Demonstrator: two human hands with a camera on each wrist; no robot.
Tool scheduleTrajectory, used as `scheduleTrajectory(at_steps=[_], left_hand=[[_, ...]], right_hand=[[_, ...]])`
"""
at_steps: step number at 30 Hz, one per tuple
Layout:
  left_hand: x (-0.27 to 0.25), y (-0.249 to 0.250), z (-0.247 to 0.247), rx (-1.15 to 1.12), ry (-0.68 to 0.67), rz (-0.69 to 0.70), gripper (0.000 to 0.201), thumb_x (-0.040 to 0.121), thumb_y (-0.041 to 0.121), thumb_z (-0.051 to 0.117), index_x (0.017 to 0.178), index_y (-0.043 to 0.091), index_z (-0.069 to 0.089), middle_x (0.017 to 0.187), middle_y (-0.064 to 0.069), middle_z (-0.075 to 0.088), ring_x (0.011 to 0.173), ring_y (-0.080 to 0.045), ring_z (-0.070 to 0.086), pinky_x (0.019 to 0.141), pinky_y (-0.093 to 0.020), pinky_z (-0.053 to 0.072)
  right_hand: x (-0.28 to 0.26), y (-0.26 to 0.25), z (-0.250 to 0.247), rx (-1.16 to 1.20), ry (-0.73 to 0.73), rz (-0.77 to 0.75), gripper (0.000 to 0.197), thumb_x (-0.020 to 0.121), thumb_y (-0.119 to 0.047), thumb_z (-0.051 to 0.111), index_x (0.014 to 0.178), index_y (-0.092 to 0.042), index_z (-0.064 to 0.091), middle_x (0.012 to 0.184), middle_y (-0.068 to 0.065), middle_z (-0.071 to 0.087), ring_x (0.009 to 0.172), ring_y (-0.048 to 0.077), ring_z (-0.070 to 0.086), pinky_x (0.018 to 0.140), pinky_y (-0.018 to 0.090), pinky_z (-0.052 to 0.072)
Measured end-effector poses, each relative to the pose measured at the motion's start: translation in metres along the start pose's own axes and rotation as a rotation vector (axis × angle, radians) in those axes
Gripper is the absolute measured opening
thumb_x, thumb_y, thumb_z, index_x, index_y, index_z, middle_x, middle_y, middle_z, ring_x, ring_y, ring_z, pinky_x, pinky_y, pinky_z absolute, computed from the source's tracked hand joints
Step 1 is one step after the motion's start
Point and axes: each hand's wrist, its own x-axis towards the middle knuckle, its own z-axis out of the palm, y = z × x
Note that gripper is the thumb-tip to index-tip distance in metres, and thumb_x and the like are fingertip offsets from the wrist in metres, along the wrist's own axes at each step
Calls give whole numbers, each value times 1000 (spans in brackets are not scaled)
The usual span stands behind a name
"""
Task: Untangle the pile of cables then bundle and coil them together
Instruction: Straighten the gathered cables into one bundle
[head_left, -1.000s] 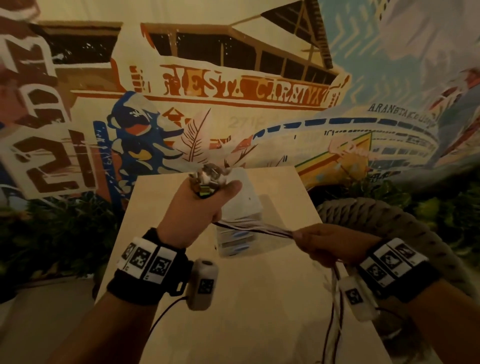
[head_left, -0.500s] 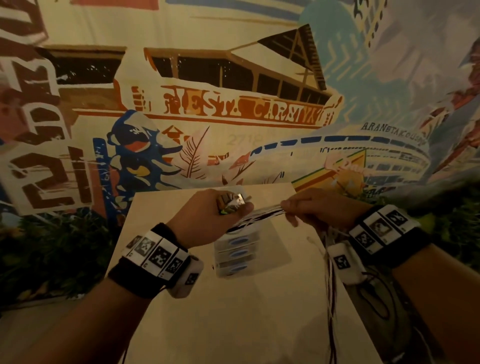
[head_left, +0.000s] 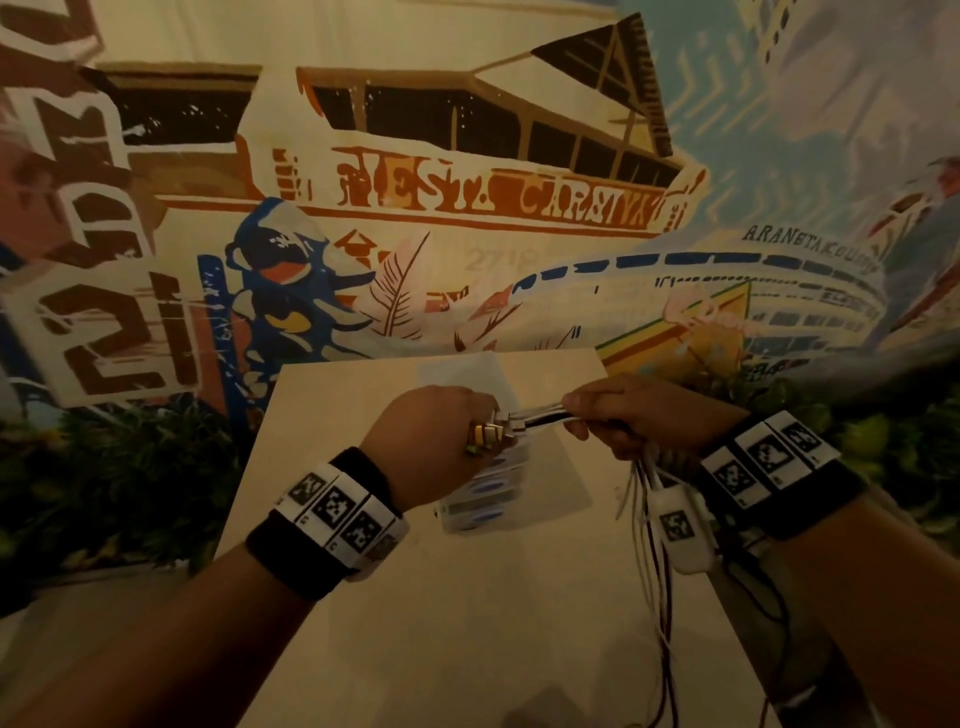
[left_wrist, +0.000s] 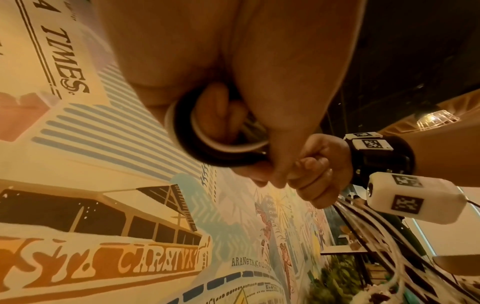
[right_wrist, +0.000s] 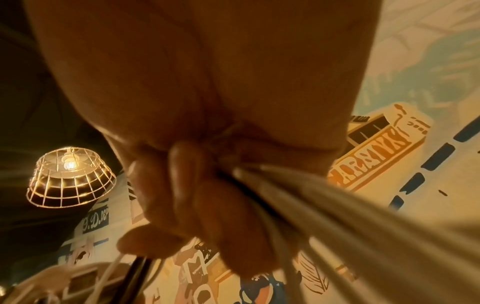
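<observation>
Several thin cables, white, black and red, run as one bunch (head_left: 540, 417) between my two hands above the light wooden table (head_left: 467, 623). My left hand (head_left: 441, 441) grips the connector ends (head_left: 488, 434), metal plugs sticking out of the fist. My right hand (head_left: 628, 415) is closed around the bunch just to the right. From it the loose lengths (head_left: 657, 571) hang down past the wrist and off the bottom of the view. The left wrist view shows a black and white loop (left_wrist: 207, 139) held in the left fingers. In the right wrist view the cables (right_wrist: 298, 195) stream blurred out of the fist.
A clear plastic box (head_left: 483, 499) with blue labels lies on the table under the hands. A painted mural wall (head_left: 467, 208) stands right behind the table, with dark plants (head_left: 130, 493) at its foot on both sides. A wire-cage lamp (right_wrist: 70, 176) hangs overhead.
My left hand has dropped from its raised position to table height. The right hand has slid up the bunch towards the left hand, so the stretch between them is short.
</observation>
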Motion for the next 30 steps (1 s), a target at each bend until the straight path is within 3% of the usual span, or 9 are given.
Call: scheduleTrajectory(at_steps=[3, 6, 8, 11, 14, 19, 22, 25, 30], left_hand=[[-3, 0, 0, 76, 55, 74, 22, 96, 46, 52, 94, 27, 63, 83, 5, 61, 89, -18, 54, 71, -32, 40], [-3, 2, -2, 142, 56, 100, 23, 94, 42, 52, 104, 27, 66, 86, 6, 61, 94, -18, 51, 85, -35, 36], [-1, 3, -4, 48, -35, 42, 23, 98, 36, 49, 115, 24, 59, 82, 8, 51, 85, -18, 51, 75, -29, 38], [2, 5, -4, 39, -105, 17, 19, 101, 35, 48, 116, 24, 50, 69, 11, 36, 70, -20, 49, 59, -27, 32], [1, 7, -8, 85, -124, 4, 20, 99, 35, 49, 114, 22, 48, 67, 11, 34, 67, -19, 44, 57, -27, 33], [3, 19, -16, 223, -161, -1, 17, 97, 36, 48, 109, 24, 50, 66, 10, 34, 63, -17, 41, 53, -26, 28], [5, 28, -15, 242, -208, 5, 21, 98, 34, 49, 116, 25, 53, 75, 7, 51, 70, -19, 53, 61, -29, 36], [6, 31, -11, 215, -237, 3, 28, 99, 33, 49, 125, 25, 55, 95, 1, 68, 83, -22, 65, 64, -30, 43], [9, 28, -2, 174, -222, -50, 34, 97, 36, 57, 126, 20, 53, 99, -1, 68, 86, -23, 67, 67, -30, 47]], right_hand=[[1, 4, 0, -17, -25, 56, 38, 106, -34, 44, 81, -10, 59, 63, 3, 47, 54, 14, 42, 54, 26, 37], [-2, 3, 0, 5, -74, 81, 38, 108, -32, 41, 81, -10, 56, 62, 3, 43, 51, 14, 36, 51, 26, 34], [-1, 1, -3, -13, -98, 89, 40, 108, -33, 40, 81, -9, 57, 60, 4, 43, 50, 15, 36, 49, 25, 35], [2, -3, -1, -93, -99, 162, 45, 108, -33, 41, 77, -8, 62, 59, 4, 57, 49, 17, 54, 51, 26, 49], [4, -5, 7, -160, -40, 195, 50, 107, -31, 40, 75, -3, 66, 64, 8, 69, 55, 20, 66, 58, 28, 56], [16, -21, 20, -225, -211, 135, 55, 102, -51, 42, 112, -4, 69, 90, 13, 76, 73, 30, 72, 76, 39, 61], [22, -29, 29, -257, -276, 99, 44, 101, -45, 52, 124, -9, 63, 101, 10, 75, 76, 29, 73, 71, 38, 61], [26, -36, 34, -297, -333, 103, 31, 95, -41, 65, 116, -18, 67, 105, 6, 75, 79, 24, 75, 68, 33, 60], [32, -46, 41, -451, -327, 184, 5, 89, -19, 72, 92, -15, 72, 78, -2, 76, 76, 19, 76, 77, 38, 63]])
